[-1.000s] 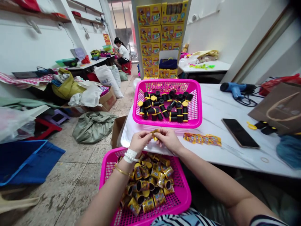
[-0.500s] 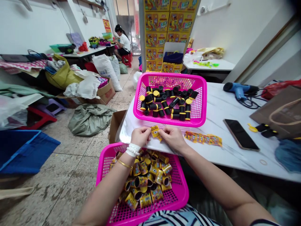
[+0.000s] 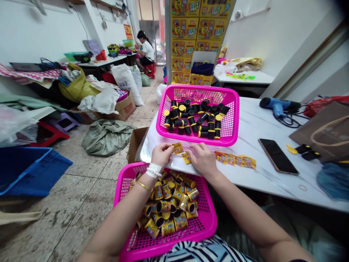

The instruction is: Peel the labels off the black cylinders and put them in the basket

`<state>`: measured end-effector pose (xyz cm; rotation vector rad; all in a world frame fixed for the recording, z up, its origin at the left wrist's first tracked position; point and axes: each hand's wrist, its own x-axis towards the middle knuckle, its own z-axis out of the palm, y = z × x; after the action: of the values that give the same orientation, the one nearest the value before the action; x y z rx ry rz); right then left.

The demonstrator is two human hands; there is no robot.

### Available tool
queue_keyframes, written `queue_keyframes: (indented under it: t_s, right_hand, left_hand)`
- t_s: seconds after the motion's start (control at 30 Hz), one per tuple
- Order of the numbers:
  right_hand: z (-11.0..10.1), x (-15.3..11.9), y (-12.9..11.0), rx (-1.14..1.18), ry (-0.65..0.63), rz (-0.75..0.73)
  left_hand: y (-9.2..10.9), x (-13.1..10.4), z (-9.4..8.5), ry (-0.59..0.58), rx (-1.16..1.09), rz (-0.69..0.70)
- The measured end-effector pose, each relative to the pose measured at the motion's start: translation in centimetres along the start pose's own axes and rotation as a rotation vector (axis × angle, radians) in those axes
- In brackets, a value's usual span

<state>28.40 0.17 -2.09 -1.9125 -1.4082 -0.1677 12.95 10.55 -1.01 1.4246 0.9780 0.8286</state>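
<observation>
My left hand (image 3: 161, 154), with a white band, a beaded bracelet and a gold bangle at the wrist, pinches a small yellow printed sleeve label (image 3: 178, 148) by its left edge. Just below it, a second yellow label (image 3: 186, 158) is at the white table's edge. My right hand (image 3: 203, 158) is beside this second label, its thumb tip at the label and its fingers apart from the thumb. Right of that hand lies an overlapping row of similar labels (image 3: 236, 160). Below my hands, a pink basket (image 3: 211, 222) holds many black cylinders wrapped in yellow labels (image 3: 167, 207).
Behind my hands, another pink basket (image 3: 197, 141) holds black cylinders with yellow rings. A phone (image 3: 278, 156), a blue heat gun (image 3: 280, 106) and a paper bag (image 3: 324, 127) are at the right. A person (image 3: 145, 51) sits far back. A blue crate (image 3: 29, 171) stands on the left.
My right hand has let go of the label that both hands pinched and its fingers have lifted apart. The label stays in my left hand, and the second label below shows more fully.
</observation>
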Motion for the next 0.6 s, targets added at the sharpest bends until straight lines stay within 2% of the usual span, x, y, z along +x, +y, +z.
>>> queue_keyframes:
  t_s: [0.07, 0.13, 0.2, 0.27, 0.3, 0.37, 0.43, 0.6]
  right_hand:
    - [-1.2, -0.8, -0.4, 0.157, 0.051, 0.054]
    - [-2.2, -1.6, -0.8, 0.433, -0.069, 0.220]
    - [-2.9, -2.3, -1.3, 0.762, -0.338, 0.435]
    - [-2.9, -2.6, -1.7, 1.029, -0.566, 0.566]
    - [-2.8, -2.7, -2.0, 1.114, -0.619, 0.591]
    - [-2.5, -2.7, -2.4, 1.199, -0.614, 0.601]
    - [-2.3, -2.8, -2.8, 1.196, -0.551, 0.597]
    - [-2.1, -3.8, -3.8, 1.023, -0.371, 0.478]
  left_hand:
    - [0.1, -1.8, -0.2, 0.111, 0.093, 0.159]
    - [0.2, -3.9, -0.6, 0.175, 0.269, 0.458]
    - [0.4, -5.7, -1.1, 0.154, 0.445, 0.786]
    - [0.6, -6.8, -1.5, 0.096, 0.545, 1.042]
    - [0.6, -7.2, -1.7, 0.071, 0.576, 1.136]
    - [0.5, -7.7, -1.9, 0.012, 0.605, 1.232]
    - [0.2, -8.3, -2.0, -0.004, 0.591, 1.140]
    - [-0.6, -11.3, -2.1, 0.165, 0.326, 0.480]
